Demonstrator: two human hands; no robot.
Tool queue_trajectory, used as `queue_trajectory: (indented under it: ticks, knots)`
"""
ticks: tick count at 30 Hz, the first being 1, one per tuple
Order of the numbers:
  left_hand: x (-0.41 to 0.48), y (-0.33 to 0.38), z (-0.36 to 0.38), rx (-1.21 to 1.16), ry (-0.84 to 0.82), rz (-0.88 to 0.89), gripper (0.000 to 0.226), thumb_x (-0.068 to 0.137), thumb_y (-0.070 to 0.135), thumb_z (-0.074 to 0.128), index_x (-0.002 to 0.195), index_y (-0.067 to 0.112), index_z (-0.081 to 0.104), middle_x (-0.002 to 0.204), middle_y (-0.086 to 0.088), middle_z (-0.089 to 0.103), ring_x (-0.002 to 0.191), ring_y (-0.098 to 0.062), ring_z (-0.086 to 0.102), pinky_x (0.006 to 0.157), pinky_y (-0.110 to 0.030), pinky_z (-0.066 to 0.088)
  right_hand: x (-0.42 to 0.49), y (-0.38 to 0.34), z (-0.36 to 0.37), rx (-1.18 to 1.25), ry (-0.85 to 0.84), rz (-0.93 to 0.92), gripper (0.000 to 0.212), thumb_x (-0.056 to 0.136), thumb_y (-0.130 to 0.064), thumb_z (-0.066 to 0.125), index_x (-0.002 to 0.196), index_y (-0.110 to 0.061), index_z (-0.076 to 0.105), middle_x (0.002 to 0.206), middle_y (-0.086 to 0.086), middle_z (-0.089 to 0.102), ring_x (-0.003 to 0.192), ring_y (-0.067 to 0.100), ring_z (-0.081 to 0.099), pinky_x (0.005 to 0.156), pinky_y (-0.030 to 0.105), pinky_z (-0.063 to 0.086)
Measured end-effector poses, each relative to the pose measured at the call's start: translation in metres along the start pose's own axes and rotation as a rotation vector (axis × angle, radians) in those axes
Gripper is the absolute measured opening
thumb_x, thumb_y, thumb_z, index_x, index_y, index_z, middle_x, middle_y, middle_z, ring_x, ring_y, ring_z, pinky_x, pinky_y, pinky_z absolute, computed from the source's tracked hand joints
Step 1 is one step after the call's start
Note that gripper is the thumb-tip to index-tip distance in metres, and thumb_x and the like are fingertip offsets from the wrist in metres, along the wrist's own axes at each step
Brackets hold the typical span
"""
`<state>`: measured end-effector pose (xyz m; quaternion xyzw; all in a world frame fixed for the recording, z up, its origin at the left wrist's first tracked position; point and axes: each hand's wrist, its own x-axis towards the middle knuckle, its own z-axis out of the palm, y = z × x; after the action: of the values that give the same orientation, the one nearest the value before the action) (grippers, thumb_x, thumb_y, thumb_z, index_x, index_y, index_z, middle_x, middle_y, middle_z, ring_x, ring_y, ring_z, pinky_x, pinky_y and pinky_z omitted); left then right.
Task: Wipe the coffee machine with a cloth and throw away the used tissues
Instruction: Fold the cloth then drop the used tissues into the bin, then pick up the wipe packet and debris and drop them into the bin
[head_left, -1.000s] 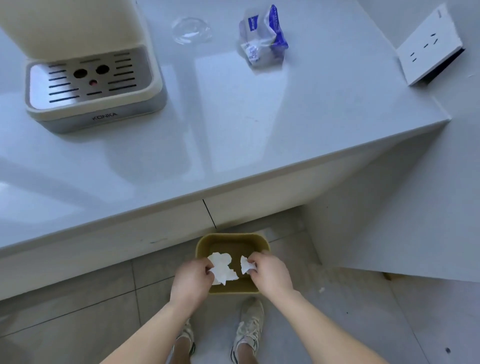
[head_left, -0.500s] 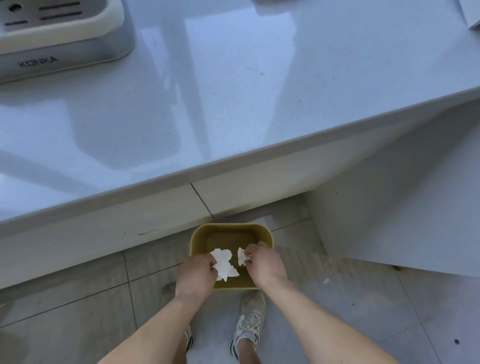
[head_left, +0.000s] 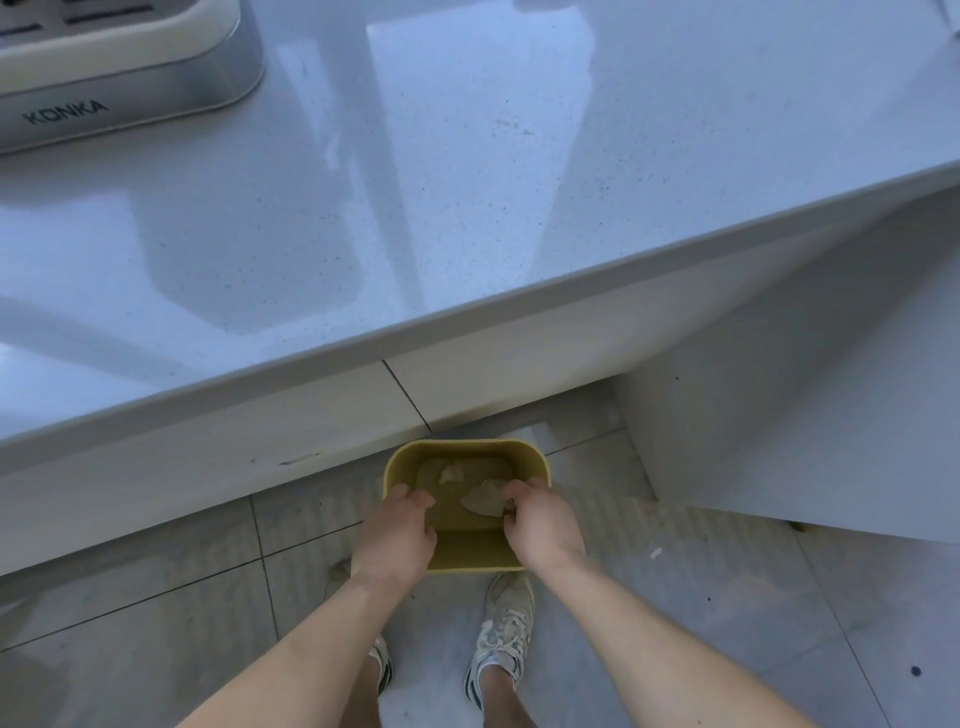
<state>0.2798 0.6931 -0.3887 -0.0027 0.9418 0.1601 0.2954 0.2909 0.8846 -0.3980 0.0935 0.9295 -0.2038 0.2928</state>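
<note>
Low in the middle of the frame, your left hand (head_left: 397, 535) hung loose over the yellow bin (head_left: 467, 558) — holding nothing. Your right hand (head_left: 543, 525) curled beside the big tissue (head_left: 483, 501) — maybe pinching it, I could not tell. The small tissue (head_left: 451, 473) lay inside the bin.

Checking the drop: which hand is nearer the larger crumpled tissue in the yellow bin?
Right. The right hand is over the right rim of the yellow plastic bin, fingertips at the larger crumpled tissue; the left hand is over the left rim, apart from it.
</note>
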Motion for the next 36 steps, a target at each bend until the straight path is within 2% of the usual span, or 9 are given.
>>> queue_trajectory:
  ticks: [8,13,15,17,21,25,28,30,36]
  knots:
    - [-0.03,0.009,-0.035,0.148,0.011,0.093,0.041,0.09,0.025,0.055,0.13,0.028,0.053,0.122,0.002,0.054,0.092,-0.02,0.061,0.073,-0.032,0.055,-0.03,-0.012,-0.034,-0.033,0.092,-0.034,0.029,0.091,-0.029,0.055,0.12,-0.029,0.059,0.114,-0.002,0.06,0.093,0.021,0.062,0.069,0.03,0.054]
    - [-0.071,0.033,-0.08,0.186,0.103,0.203,0.046,0.089,0.024,0.056,0.134,0.028,0.052,0.121,0.003,0.058,0.097,-0.018,0.061,0.076,-0.028,0.055,-0.075,-0.03,-0.085,-0.001,0.22,-0.089,0.034,0.09,-0.032,0.059,0.123,-0.031,0.059,0.117,-0.007,0.061,0.1,0.015,0.061,0.079,0.03,0.057]
    - [-0.088,0.045,-0.105,0.183,0.16,0.241,0.037,0.086,0.024,0.06,0.123,0.029,0.06,0.113,0.005,0.062,0.093,-0.016,0.062,0.074,-0.026,0.054,-0.094,-0.037,-0.108,0.001,0.288,-0.14,0.035,0.09,-0.033,0.059,0.124,-0.031,0.059,0.118,-0.009,0.06,0.102,0.013,0.061,0.081,0.03,0.057]
    - [-0.103,0.061,-0.138,0.184,0.205,0.281,0.026,0.078,0.023,0.068,0.104,0.026,0.069,0.095,0.003,0.064,0.079,-0.018,0.064,0.062,-0.028,0.051,-0.11,-0.045,-0.137,-0.008,0.335,-0.188,0.033,0.091,-0.034,0.056,0.124,-0.032,0.058,0.117,-0.01,0.058,0.102,0.011,0.059,0.081,0.029,0.057]
    - [-0.133,0.083,-0.182,0.212,0.248,0.348,0.02,0.083,0.021,0.059,0.101,0.022,0.066,0.092,-0.001,0.061,0.079,-0.023,0.06,0.062,-0.033,0.047,-0.135,-0.055,-0.188,-0.032,0.365,-0.242,0.033,0.094,-0.037,0.05,0.126,-0.033,0.056,0.118,-0.011,0.056,0.105,0.01,0.053,0.081,0.031,0.055]
    - [-0.149,0.104,-0.223,0.254,0.332,0.403,0.015,0.069,0.017,0.071,0.08,0.022,0.064,0.08,0.002,0.058,0.067,-0.019,0.057,0.055,-0.028,0.045,-0.145,-0.066,-0.238,-0.054,0.414,-0.277,0.037,0.093,-0.04,0.05,0.128,-0.03,0.054,0.121,-0.008,0.056,0.109,0.013,0.052,0.085,0.033,0.054]
    - [-0.151,0.116,-0.253,0.224,0.398,0.378,0.018,0.08,0.02,0.054,0.097,0.02,0.062,0.097,0.0,0.057,0.086,-0.024,0.057,0.069,-0.036,0.049,-0.15,-0.077,-0.274,-0.047,0.448,-0.315,0.039,0.095,-0.039,0.05,0.132,-0.029,0.052,0.129,-0.006,0.055,0.116,0.015,0.051,0.088,0.032,0.052]
    - [-0.15,0.125,-0.273,0.23,0.473,0.389,0.023,0.083,0.02,0.048,0.101,0.018,0.062,0.099,-0.001,0.056,0.088,-0.025,0.056,0.072,-0.039,0.049,-0.152,-0.085,-0.298,-0.038,0.476,-0.338,0.039,0.095,-0.038,0.05,0.133,-0.028,0.051,0.13,-0.006,0.055,0.116,0.014,0.051,0.086,0.029,0.051]
    - [-0.147,0.155,-0.334,0.217,0.582,0.4,0.022,0.083,0.014,0.056,0.103,0.015,0.065,0.097,-0.002,0.061,0.086,-0.028,0.058,0.068,-0.042,0.05,-0.147,-0.105,-0.36,-0.075,0.506,-0.362,0.035,0.095,-0.032,0.049,0.128,-0.025,0.054,0.122,-0.003,0.056,0.116,0.018,0.049,0.084,0.033,0.048]
